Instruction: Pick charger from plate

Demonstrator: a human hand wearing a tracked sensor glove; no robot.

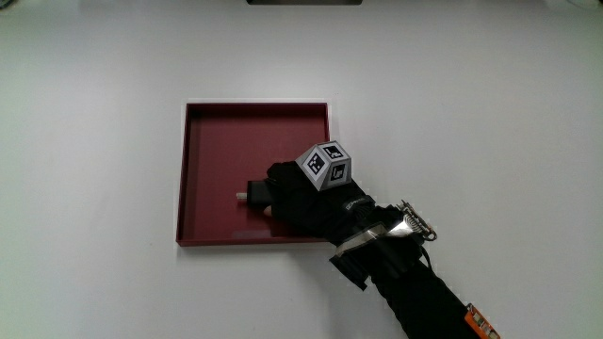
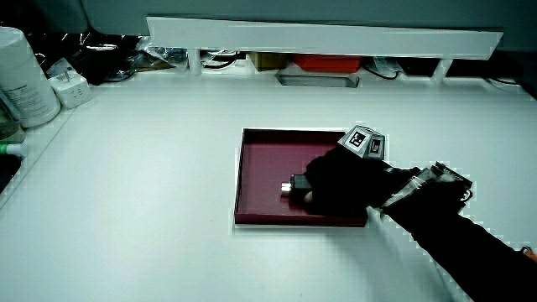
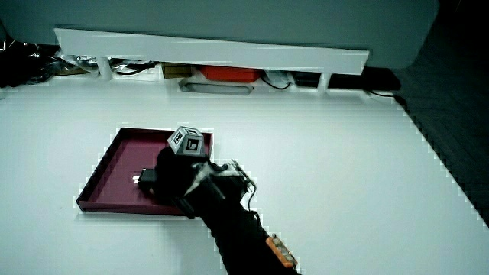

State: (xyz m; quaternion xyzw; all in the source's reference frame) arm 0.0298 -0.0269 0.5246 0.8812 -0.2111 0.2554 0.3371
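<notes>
Forearm (image 1: 415, 287) comes in from my side of the table, black sleeve, and crosses the near rim of the plate (image 1: 203, 169). The hand (image 1: 301, 198) lies low inside the plate, over the corner nearest me, with the patterned cube (image 1: 326, 165) standing up on its back.

Plate is a square, dark red tray with a low rim, flat on the white table (image 1: 94, 141). In both side views I see it sitting about mid-table, well apart from the low partition (image 2: 319, 38).

Charger (image 1: 252, 193): small, dark, lying on the plate floor, only its end with a short pale prong showing past the fingertips. In the main view and in a side view (image 2: 295, 185) the fingers are curled down and closed around its body; it looks pinched, and I see it touching or just off the plate floor, cannot tell which. Same in a side view (image 3: 145, 178), where the dark end pokes out from under the glove.

A pale round container (image 2: 23, 77) stands at the table's edge, well apart from the plate.
</notes>
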